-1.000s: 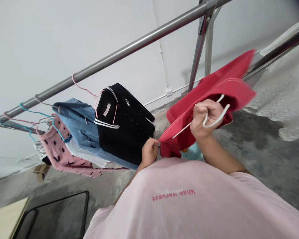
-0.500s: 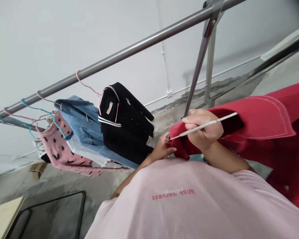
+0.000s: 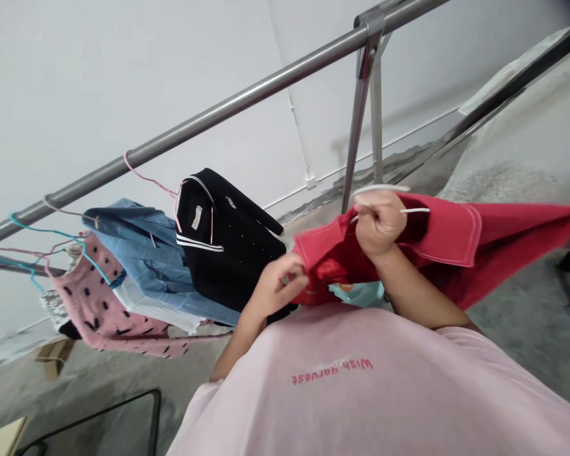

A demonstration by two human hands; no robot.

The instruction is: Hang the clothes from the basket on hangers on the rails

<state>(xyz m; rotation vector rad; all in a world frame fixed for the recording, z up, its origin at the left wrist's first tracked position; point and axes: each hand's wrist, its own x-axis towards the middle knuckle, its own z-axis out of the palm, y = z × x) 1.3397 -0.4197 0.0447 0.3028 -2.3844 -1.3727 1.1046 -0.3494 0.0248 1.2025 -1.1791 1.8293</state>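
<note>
A white hanger [image 3: 417,210] runs through my right hand [image 3: 380,221], which is closed around it. Part of the hanger lies inside the neck of a red shirt [image 3: 449,231] with pale stitching along its collar. My left hand [image 3: 282,282] has its fingers curled at the left edge of the shirt, pinching the cloth; the fingertips are partly hidden. The body of the red shirt stretches out to the right, past my right forearm. A light teal basin-like thing [image 3: 361,294] shows below the shirt, mostly covered.
A metal clothes rail [image 3: 247,101] slants across above my hands, held by a leg [image 3: 356,133]. On it hang a black top [image 3: 237,253], a blue denim garment [image 3: 156,247] and a pink spotted sweater [image 3: 95,297]. A cardboard box [image 3: 56,356] sits on the floor at left.
The hanger has turned and gone further into the shirt's neck with my right hand. My left hand has moved slightly left and the red collar is spread toward it. The view has shifted.
</note>
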